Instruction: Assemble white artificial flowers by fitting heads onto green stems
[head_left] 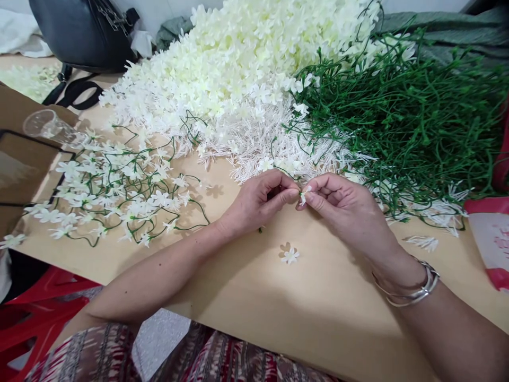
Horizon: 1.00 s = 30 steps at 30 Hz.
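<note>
My left hand (268, 202) is closed in a pinch on a green plastic flower stem, mostly hidden by the fingers; a bit of green shows below the hand. My right hand (344, 209), with a silver bangle at the wrist, pinches a small white artificial flower (305, 196) against the stem's tip. The fingertips of both hands nearly meet above the table. A single loose white blossom (290, 255) lies on the wood below them. Just beyond the hands is a pile of thin white strands (258, 140).
Cream petals (238, 53) are heaped at the back, green stems (413, 111) at the right. Flowered stems (123, 185) lie on the left of the table (254, 297). A clear plastic cup (50, 126), black bag (81, 34) and red-white packet (491, 239) are around the edges.
</note>
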### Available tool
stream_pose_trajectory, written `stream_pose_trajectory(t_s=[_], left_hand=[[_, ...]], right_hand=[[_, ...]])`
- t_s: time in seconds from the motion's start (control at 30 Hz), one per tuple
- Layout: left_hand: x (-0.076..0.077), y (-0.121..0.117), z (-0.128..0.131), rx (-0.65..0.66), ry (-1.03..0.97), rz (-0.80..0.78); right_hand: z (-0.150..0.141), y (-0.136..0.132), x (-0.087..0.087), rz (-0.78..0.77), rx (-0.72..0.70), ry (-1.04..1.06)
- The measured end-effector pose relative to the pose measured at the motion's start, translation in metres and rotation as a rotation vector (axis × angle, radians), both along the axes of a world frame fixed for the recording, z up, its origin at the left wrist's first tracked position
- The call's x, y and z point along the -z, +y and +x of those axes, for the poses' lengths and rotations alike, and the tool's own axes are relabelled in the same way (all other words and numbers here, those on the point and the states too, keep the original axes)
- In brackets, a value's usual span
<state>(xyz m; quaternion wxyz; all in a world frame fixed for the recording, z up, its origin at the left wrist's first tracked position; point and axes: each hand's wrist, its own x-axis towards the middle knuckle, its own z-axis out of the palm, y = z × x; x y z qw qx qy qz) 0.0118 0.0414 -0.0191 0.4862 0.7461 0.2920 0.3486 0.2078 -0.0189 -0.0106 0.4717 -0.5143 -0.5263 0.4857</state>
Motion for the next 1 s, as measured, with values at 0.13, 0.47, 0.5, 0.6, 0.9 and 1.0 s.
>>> stream_pose_trajectory(t_s=[0.13, 0.47, 0.5, 0.6, 0.9, 1.0], left_hand=[[-0.001, -0.002, 0.002, 0.021, -0.077, -0.14], [0.001, -0.006, 0.003, 0.017, -0.133, -0.123], [0.002, -0.007, 0.003, 0.005, -0.13, -0.115], [0.006, -0.009, 0.005, -0.036, -0.122, -0.096], [0.0, -0.006, 0.013, 0.01, -0.173, -0.142], [-0.009, -0.006, 0.013, -0.025, -0.241, -0.174]], right_hand=[[-0.001, 0.001, 0.004, -0.016, 0.018, 0.022], [-0.003, 0.0, 0.011, -0.046, 0.018, 0.102], [-0.004, 0.0, 0.012, -0.041, 0.029, 0.104], [-0.007, 0.0, 0.015, -0.016, 0.057, 0.099], [-0.005, -0.002, 0.009, 0.015, 0.115, 0.124], [-0.008, -0.006, 0.0, 0.076, 0.11, 0.171]])
